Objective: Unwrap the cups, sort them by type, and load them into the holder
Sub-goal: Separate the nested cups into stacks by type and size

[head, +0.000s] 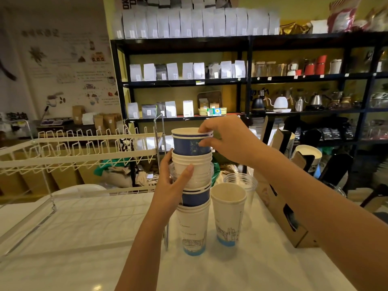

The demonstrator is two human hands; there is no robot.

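From the head view, a tall mixed stack of cups (192,190) stands upright on the white worktop (84,238), its long axis vertical. The left hand (175,185) wraps around its middle, thumb across the front of the white ribbed cups, steadying the column. The right hand (222,139) sits at the very top, fingertips (203,131) pinching the rim of the blue cup (191,143) that crowns the stack. So the blue cup lies directly under the right hand's fingers and above the left hand; I'd judge the next move is a straight lift along the stack's axis, with the left hand holding the rest down. Just right of the left hand and below the right stands a separate white paper cup (227,213), with a clear plastic cup (241,181) behind it. The cardboard holder (281,208) lies beyond, under the right forearm. A wire rack (79,148) stands off to the left.
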